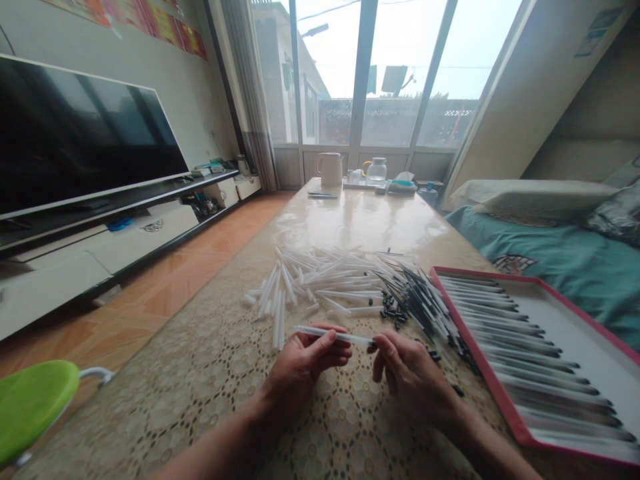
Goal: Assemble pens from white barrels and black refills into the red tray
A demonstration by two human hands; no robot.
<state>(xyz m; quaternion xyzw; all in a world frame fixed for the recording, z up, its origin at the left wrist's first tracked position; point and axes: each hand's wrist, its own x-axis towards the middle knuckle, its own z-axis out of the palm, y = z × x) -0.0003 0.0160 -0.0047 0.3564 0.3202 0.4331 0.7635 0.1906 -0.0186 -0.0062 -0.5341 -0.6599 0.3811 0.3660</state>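
Between thumb and fingers, my left hand (306,360) grips a slim white pen (359,339) held nearly level, its pointed end to the left. At the pen's right end, my right hand (413,370) pinches a small black end plug (371,345), mostly covered by the fingertips. Just beyond my hands lies a loose heap of white pen barrels (335,277). To its right are a bundle of dark-tipped refills (415,293) and several small black plugs (395,313).
A red-rimmed box (493,387) with rows of black-ended pens stands on the right of the patterned table (220,400). A pitcher (330,169), a glass jug (377,171) and a tissue pack (403,183) are at the far end. A green stool (37,407) stands at left.
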